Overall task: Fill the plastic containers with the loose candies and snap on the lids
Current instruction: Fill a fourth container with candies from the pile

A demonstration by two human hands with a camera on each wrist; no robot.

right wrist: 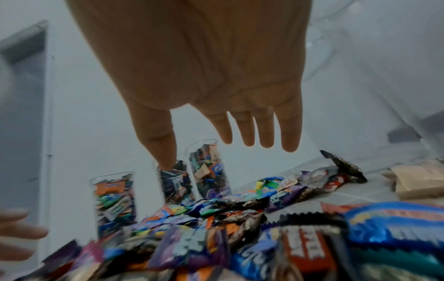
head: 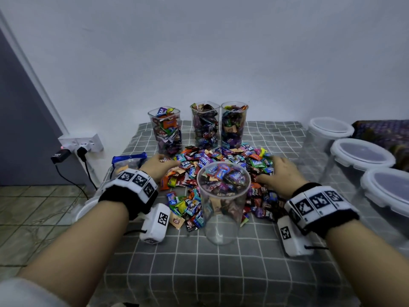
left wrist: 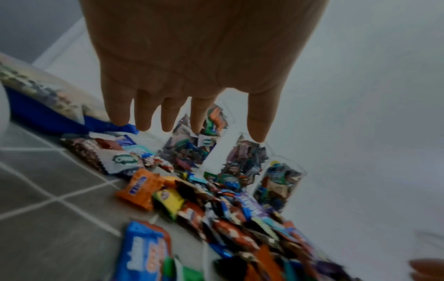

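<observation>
A heap of loose wrapped candies (head: 221,162) lies mid-table. In front of it stands a clear plastic container (head: 223,207) without a lid; its bottom looks bare. Three lidless clear containers full of candies stand behind the heap: left (head: 166,131), middle (head: 204,125), right (head: 234,122). My left hand (head: 159,165) rests flat on the heap's left edge, fingers straight and spread (left wrist: 187,85). At the heap's right edge my right hand (head: 281,173) lies the same way, fingers straight (right wrist: 228,95). Neither hand holds anything.
Three larger clear containers with white-rimmed lids (head: 363,154) stand in a row off the table's right side. A blue-edged bag (head: 128,161) lies at the far left of the checked tablecloth (head: 221,273). A wall socket with plugs and cables (head: 81,145) sits left of the table.
</observation>
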